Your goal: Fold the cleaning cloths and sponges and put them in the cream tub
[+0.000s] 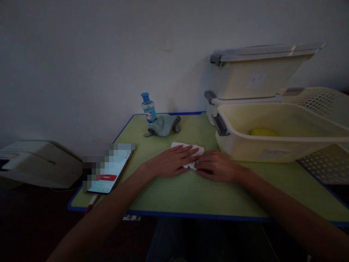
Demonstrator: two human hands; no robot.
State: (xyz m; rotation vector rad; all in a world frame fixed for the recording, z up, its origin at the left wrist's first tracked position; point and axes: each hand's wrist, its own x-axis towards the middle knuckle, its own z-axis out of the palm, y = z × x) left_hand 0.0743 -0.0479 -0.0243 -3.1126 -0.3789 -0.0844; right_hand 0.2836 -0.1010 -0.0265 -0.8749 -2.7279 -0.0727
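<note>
One white cloth (200,149), long axis crosswise, left fingers (191,159) apart atop, right fingers (206,158) at edge, grip unclear

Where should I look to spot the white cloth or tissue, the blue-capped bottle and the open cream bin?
White cloth or tissue (192,165): head view, on its uncovered lower part.
Blue-capped bottle (149,115): head view, on its label.
Open cream bin (252,148): head view, on its front wall.
</note>
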